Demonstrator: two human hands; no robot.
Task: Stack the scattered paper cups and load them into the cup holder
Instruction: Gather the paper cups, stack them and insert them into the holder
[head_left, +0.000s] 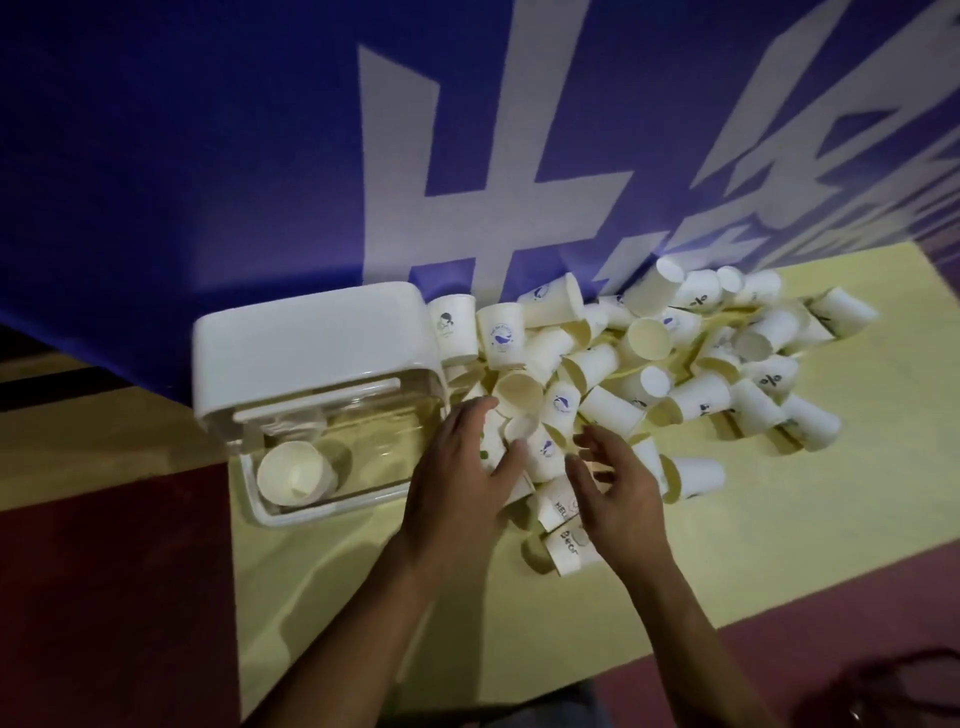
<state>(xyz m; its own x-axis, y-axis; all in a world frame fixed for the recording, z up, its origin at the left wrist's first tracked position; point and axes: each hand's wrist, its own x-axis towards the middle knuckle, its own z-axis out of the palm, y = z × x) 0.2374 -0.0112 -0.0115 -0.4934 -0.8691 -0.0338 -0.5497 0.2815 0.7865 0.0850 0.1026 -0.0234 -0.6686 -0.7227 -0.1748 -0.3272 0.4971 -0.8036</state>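
Note:
Several white paper cups lie scattered in a heap on a pale yellow mat, some upright, most on their sides. The cup holder, a white box with a clear open front part, stands at the left of the heap and holds a short stack of cups lying on its side. My left hand reaches over the near left edge of the heap, fingers spread and resting on cups there. My right hand hovers just right of it, fingers loosely curved over cups, holding nothing that I can see.
A blue banner with large white characters hangs behind the heap and touches the far cups. Dark red floor surrounds the mat on the left and front. A dark cord lies at the bottom right.

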